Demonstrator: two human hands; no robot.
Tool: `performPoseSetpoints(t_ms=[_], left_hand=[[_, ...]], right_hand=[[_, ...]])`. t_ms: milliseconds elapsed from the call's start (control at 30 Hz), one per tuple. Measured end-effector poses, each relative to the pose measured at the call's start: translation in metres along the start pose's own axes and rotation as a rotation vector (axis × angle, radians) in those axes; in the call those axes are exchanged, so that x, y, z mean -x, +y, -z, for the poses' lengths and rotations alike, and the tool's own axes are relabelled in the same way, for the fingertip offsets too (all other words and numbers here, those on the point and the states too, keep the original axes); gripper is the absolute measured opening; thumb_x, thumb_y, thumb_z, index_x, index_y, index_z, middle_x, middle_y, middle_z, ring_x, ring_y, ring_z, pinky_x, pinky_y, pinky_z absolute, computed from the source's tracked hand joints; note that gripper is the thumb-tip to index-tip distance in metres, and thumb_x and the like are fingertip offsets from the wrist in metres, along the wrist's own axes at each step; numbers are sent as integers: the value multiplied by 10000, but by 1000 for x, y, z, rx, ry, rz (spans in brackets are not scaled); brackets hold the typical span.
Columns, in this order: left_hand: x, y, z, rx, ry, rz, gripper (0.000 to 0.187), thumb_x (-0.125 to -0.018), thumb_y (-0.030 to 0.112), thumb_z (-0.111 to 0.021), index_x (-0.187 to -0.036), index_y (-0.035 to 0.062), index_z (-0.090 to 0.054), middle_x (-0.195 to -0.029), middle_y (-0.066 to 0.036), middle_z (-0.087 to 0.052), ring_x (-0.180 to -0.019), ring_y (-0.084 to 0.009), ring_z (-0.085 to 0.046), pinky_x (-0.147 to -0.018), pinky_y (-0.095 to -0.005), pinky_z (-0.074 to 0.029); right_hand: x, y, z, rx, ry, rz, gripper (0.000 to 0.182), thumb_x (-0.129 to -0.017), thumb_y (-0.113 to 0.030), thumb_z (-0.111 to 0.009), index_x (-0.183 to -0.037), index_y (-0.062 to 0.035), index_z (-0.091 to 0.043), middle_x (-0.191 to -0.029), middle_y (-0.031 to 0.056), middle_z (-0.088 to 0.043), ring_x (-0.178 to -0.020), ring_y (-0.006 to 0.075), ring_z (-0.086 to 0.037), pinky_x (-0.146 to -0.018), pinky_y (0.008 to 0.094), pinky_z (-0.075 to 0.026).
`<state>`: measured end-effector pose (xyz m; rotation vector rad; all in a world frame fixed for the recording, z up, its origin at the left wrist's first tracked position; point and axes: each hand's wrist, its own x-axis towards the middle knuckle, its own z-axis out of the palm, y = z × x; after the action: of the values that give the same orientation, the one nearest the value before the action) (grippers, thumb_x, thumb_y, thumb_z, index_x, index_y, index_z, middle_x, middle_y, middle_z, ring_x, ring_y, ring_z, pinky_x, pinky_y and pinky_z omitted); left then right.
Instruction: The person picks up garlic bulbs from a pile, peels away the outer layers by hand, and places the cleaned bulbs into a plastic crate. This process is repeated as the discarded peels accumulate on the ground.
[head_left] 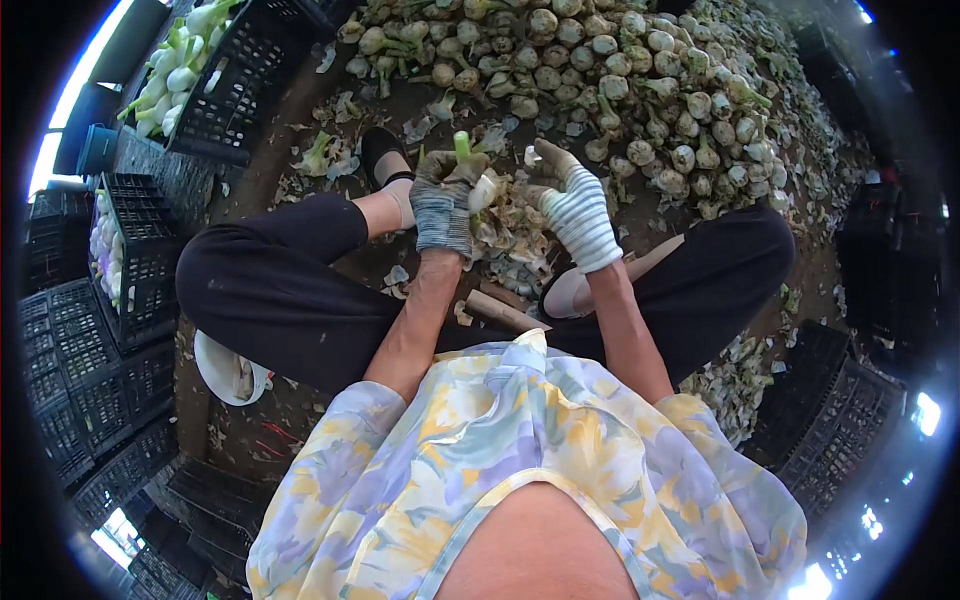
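Observation:
My left hand [447,195], in a grey striped work glove with soiled fingers, is closed around a garlic bulb [484,192]. The bulb's white side shows at the palm, and its short, cut green stem [462,144] sticks up past the fingers. To the right, my right hand [578,200] wears a matching pale striped glove, its thumb and forefinger apart. A small pale scrap [531,156], seemingly peel, is at the forefinger's tip. Below and between both hands lies a heap of loose papery skins [510,240] on the ground.
A large pile of unpeeled garlic bulbs [600,70] spreads ahead and right. White bulbs with green stems fill a black crate [225,95] at upper left. Another crate [150,260] and a white bucket [215,375] stand left. A wooden stick [505,310] lies by my lap.

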<state>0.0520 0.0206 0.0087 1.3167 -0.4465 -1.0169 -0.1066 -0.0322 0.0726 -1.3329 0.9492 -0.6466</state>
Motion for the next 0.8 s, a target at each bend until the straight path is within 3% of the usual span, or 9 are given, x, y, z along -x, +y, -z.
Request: performPoseSetpoints(t_ms=[67,200,267,333,467,533,600,667,800], left_hand=[[4,17,-4,66,-190,12,134,-711,-30,-644,-833,11,-605,-757,-32,-586,-611,-118,-548,-550,-227,-443],[20,11,-5,-356,-163,-446,148,-748,-4,-613,-894,19,-612,-886,-73,-599,-745,-140,-585,-608,-250,-485],[2,1,10,336,-264,198,161,-785,80,-619,-933,27,-588,-869,-56,-570,-778,-157,-589,-633,-287,-517],[7,16,1,365,-165,101,247,-807,199,-624,-978,32,-561,-832,-47,-563,-746,-168,-594,-626,-307,-532],[11,13,2,587,-105,167,333,-816,348,-576,-1018,89,-521,-933,-125,-585,-857,-291,-586,-706,-429,-530],[9,11,2,782,-139,188,367,-794,378,-593,-1009,89,-527,-930,-123,-591,-872,-282,-585,-759,-445,-511],[11,13,-3,778,-89,227,362,-806,367,-584,-1007,72,-530,-923,-115,-589,-852,-250,-585,-782,-404,-498],[12,7,-12,513,-82,-28,329,-834,333,-561,-1004,51,-536,-916,-101,-587,-807,-212,-581,-737,-345,-501],[24,22,-26,286,13,-18,320,-840,323,-563,-977,35,-555,-854,-58,-578,-759,-164,-566,-677,-287,-491]], right_hand=[[8,-18,-8,276,89,221,491,-714,36,-529,-1198,-3,-459,-972,116,-605,-824,148,-581,-720,265,-482],[-5,11,-9,286,76,138,329,-681,-35,-536,-1006,6,-568,-876,209,-614,-806,316,-608,-720,356,-479],[-13,52,-1,756,91,-28,306,-700,-79,-553,-996,-11,-583,-900,210,-610,-846,345,-594,-751,389,-473],[-17,68,3,1104,-247,-208,289,-717,-103,-551,-994,-31,-588,-931,205,-607,-879,365,-575,-786,405,-460],[-22,75,3,854,-145,-23,347,-717,-57,-532,-1063,-49,-569,-973,216,-594,-900,351,-575,-788,389,-460],[-22,57,8,266,-46,-34,396,-768,-24,-559,-1159,-9,-501,-977,121,-618,-856,189,-599,-724,277,-488],[-2,0,8,-138,-22,-201,398,-794,-111,-603,-1160,1,-494,-969,97,-612,-828,148,-600,-657,261,-514],[14,-36,-2,-215,-39,-247,432,-795,-194,-635,-1157,-6,-495,-954,86,-608,-812,123,-598,-601,255,-528],[10,-27,-17,-224,57,-237,458,-767,-180,-663,-1133,39,-496,-970,117,-603,-791,145,-592,-609,253,-509]])
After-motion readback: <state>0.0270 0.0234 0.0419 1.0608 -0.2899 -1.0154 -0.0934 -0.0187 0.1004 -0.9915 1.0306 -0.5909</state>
